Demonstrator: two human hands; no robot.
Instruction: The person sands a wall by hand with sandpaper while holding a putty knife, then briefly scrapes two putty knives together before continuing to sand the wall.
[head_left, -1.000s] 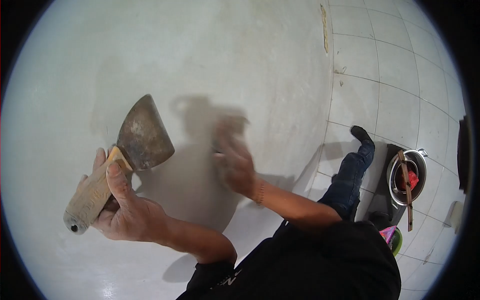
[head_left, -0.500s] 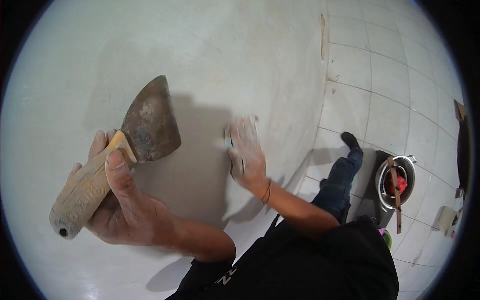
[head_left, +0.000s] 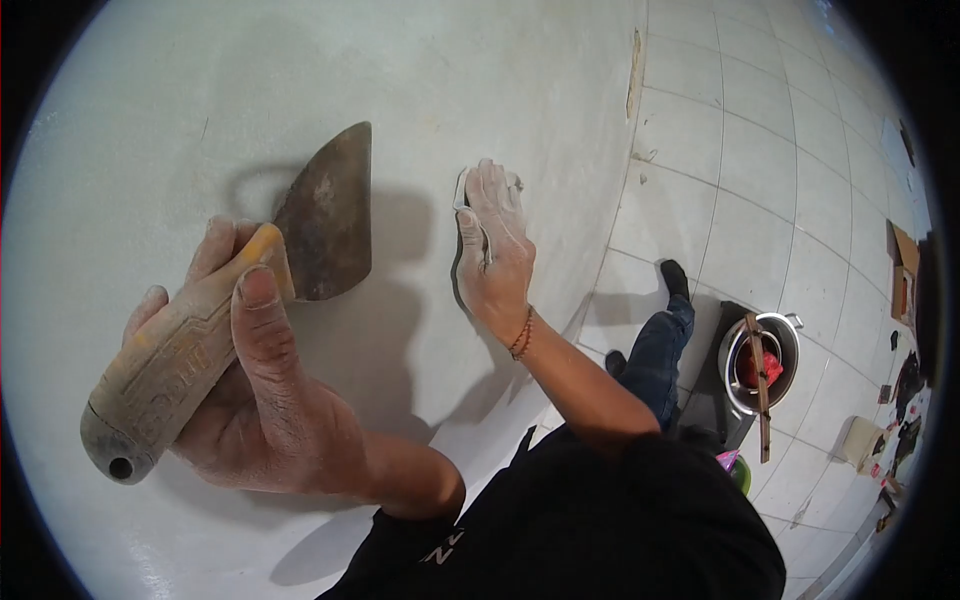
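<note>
My left hand (head_left: 290, 400) is closed round the worn handle of a putty knife (head_left: 325, 215), thumb along the handle. The knife's broad, stained metal blade points up and right, held in front of a pale, smooth wall (head_left: 400, 80). To the right, my right hand (head_left: 495, 235) lies flat against the wall, coated in white dust. Under its fingers is a thin, dusty piece that looks like sandpaper (head_left: 461, 188); its edges show beside the fingers, and the rest is hidden.
White floor tiles (head_left: 755, 190) meet the wall along the right. A metal pot (head_left: 790, 350) stands there with a wooden stick (head_left: 763, 400) across it and a red thing (head_left: 770, 368) inside. Near it is a green container (head_left: 741, 475). Cardboard (head_left: 905, 255) and small items lie at the far right.
My right hand has slid upward along the wall with the dusty piece. The putty knife has turned slightly and sits nearer the camera. The view has shifted a little.
</note>
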